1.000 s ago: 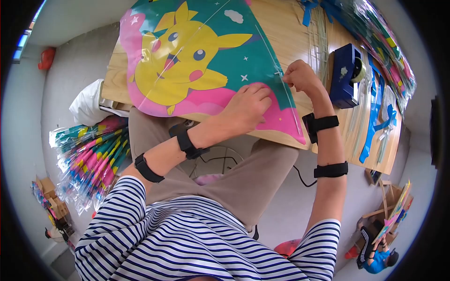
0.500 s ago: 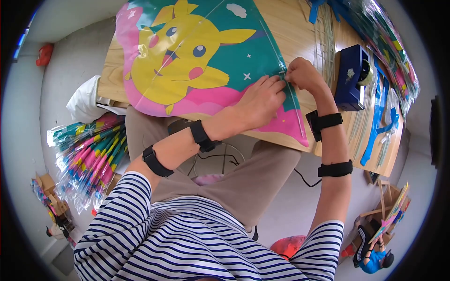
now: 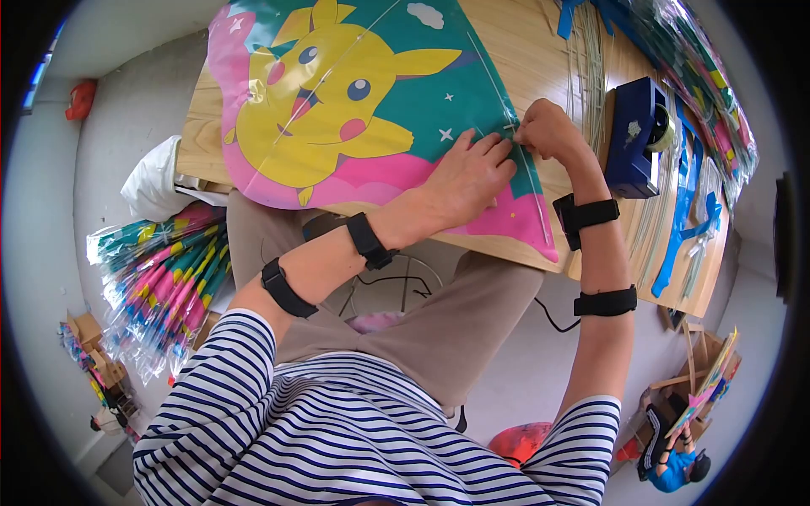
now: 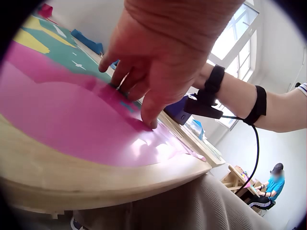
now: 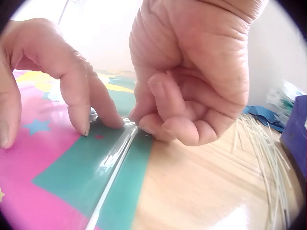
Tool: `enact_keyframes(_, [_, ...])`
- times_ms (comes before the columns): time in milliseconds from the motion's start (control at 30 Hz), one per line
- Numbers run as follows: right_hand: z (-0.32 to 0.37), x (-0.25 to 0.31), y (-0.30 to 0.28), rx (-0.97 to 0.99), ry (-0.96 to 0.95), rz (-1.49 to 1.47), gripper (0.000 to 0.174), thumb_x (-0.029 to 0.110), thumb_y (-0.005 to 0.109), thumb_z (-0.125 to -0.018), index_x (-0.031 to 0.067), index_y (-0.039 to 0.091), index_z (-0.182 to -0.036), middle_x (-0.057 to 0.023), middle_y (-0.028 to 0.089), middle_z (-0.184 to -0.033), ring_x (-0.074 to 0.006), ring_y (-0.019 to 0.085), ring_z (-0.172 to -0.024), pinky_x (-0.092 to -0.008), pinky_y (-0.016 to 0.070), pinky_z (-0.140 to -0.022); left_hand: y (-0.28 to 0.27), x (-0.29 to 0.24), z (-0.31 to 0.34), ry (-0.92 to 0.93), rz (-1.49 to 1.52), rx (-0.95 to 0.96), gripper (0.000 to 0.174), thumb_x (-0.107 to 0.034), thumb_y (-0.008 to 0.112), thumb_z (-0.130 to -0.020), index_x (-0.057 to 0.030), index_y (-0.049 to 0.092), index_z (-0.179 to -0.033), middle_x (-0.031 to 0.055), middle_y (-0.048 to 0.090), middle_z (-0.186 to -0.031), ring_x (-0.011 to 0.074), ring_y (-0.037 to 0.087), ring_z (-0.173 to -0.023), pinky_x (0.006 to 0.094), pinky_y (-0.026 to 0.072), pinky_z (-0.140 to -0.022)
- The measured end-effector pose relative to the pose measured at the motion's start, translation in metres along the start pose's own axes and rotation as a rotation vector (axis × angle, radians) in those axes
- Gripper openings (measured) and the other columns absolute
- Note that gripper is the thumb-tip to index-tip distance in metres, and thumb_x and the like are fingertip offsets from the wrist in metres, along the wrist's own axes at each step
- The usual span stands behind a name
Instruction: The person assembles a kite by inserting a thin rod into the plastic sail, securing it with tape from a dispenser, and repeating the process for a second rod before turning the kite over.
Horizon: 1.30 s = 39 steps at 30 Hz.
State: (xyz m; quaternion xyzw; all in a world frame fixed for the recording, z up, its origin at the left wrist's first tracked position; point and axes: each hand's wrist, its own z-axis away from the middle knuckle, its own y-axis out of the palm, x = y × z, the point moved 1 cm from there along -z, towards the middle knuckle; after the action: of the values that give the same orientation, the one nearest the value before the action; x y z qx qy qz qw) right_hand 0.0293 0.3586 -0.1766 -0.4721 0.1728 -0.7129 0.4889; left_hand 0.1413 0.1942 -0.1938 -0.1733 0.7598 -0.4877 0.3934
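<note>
Left hand: fingers spread, pressing printed sheet by surface's near edge
Right hand: apparently pinching white rod along sheet's side, fingertips partly hidden

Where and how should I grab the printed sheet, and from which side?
Probably by the right edge of the printed sheet, pinched from the right by the right hand. The sheet lies flat and thin, so an edge seems easiest; a slim rod running along that one should stiffen it, and bare tabletop lies beside it.
</note>
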Motion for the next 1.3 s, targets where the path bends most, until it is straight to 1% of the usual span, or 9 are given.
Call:
enact_keyframes(100, [0.002, 0.004, -0.001, -0.007, -0.011, 0.015, 0.012, 0.005, 0.069, -0.07, -0.0059, 0.064, -0.066, -0.0126, 0.058, -0.053, -0.0196, 0.056, -0.045, -0.033, 0.0453, -0.042, -0.001, 0.0, 0.0, 0.006, -0.009, -0.008, 0.051, -0.018, 0.086, -0.063, -0.0032, 0.064, -0.106, 0.0164, 0.054, -0.134, 0.0331, 0.047, -0.13, 0.0535, 0.0371, -0.107])
enact_keyframes(200, [0.002, 0.005, 0.001, -0.034, 0.005, 0.085, 0.018, 0.008, 0.073, -0.073, -0.009, 0.066, -0.074, -0.0243, 0.065, -0.064, -0.0338, 0.068, -0.057, -0.0414, 0.0539, -0.054, -0.004, -0.001, 0.001, 0.026, -0.032, 0.019, 0.049, -0.017, 0.086, -0.063, -0.003, 0.064, -0.104, 0.0164, 0.054, -0.134, 0.033, 0.047, -0.13, 0.054, 0.0366, -0.108])
enact_keyframes(400, [0.003, 0.006, 0.002, -0.069, 0.006, 0.122, 0.019, 0.009, 0.072, -0.073, -0.0089, 0.066, -0.079, -0.0271, 0.067, -0.07, -0.0349, 0.07, -0.062, -0.0423, 0.0551, -0.059, -0.004, 0.001, 0.002, 0.007, -0.033, -0.019, 0.05, -0.017, 0.086, -0.062, -0.0021, 0.064, -0.104, 0.0166, 0.054, -0.134, 0.0337, 0.047, -0.13, 0.0547, 0.038, -0.107])
enact_keyframes(500, [-0.001, 0.0, 0.005, -0.105, -0.026, 0.115, 0.014, 0.005, 0.072, -0.072, -0.0063, 0.065, -0.07, -0.0145, 0.061, -0.057, -0.0222, 0.06, -0.047, -0.0345, 0.0459, -0.043, -0.002, 0.002, 0.002, -0.004, -0.004, -0.027, 0.052, -0.015, 0.086, -0.062, -0.0015, 0.063, -0.106, 0.0168, 0.054, -0.132, 0.0343, 0.047, -0.129, 0.0537, 0.0396, -0.106])
enact_keyframes(800, [0.01, 0.001, -0.01, 0.033, 0.113, -0.306, 0.016, 0.006, 0.072, -0.075, -0.0082, 0.065, -0.071, -0.0102, 0.058, -0.055, -0.0138, 0.046, -0.038, -0.0301, 0.0355, -0.037, -0.004, 0.001, 0.0, -0.009, 0.002, -0.002, 0.054, -0.014, 0.086, -0.061, -0.0011, 0.062, -0.108, 0.017, 0.055, -0.129, 0.0356, 0.049, -0.128, 0.0527, 0.0416, -0.103])
enact_keyframes(1000, [0.02, -0.006, -0.01, 0.033, 0.118, -0.595, 0.018, 0.009, 0.07, -0.082, -0.0089, 0.068, -0.08, -0.0103, 0.06, -0.058, -0.0114, 0.042, -0.037, -0.0291, 0.0346, -0.037, -0.004, 0.002, 0.001, -0.002, -0.012, -0.019, 0.052, -0.014, 0.086, -0.062, -0.002, 0.062, -0.107, 0.0167, 0.056, -0.129, 0.0349, 0.049, -0.128, 0.0528, 0.0424, -0.101])
enact_keyframes(1100, [0.03, 0.0, -0.008, -0.028, 0.131, -0.659, 0.017, 0.005, 0.07, -0.083, -0.0093, 0.065, -0.075, -0.0133, 0.06, -0.058, -0.0147, 0.041, -0.035, -0.031, 0.0345, -0.037, -0.005, 0.002, 0.001, 0.0, -0.009, -0.024, 0.052, -0.014, 0.086, -0.062, -0.0023, 0.062, -0.106, 0.0163, 0.056, -0.129, 0.0344, 0.049, -0.128, 0.0527, 0.0427, -0.1])
enact_keyframes(1200, [0.03, -0.007, -0.002, -0.041, 0.119, -0.708, 0.016, 0.007, 0.071, -0.082, -0.009, 0.067, -0.082, -0.0126, 0.062, -0.061, -0.0136, 0.045, -0.039, -0.0297, 0.037, -0.039, -0.003, 0.003, 0.001, -0.007, -0.003, -0.017, 0.051, -0.014, 0.086, -0.062, -0.0026, 0.062, -0.106, 0.0162, 0.056, -0.129, 0.0343, 0.049, -0.128, 0.0527, 0.0427, -0.1])
enact_keyframes(1300, [0.037, -0.006, 0.002, -0.339, 0.079, -0.641, 0.016, 0.009, 0.072, -0.081, -0.0068, 0.069, -0.086, -0.0103, 0.064, -0.064, -0.0125, 0.05, -0.045, -0.0284, 0.0405, -0.042, -0.002, 0.003, 0.002, -0.004, 0.004, -0.042, 0.051, -0.014, 0.086, -0.062, -0.0028, 0.062, -0.106, 0.0162, 0.056, -0.129, 0.0343, 0.049, -0.128, 0.0529, 0.0428, -0.101])
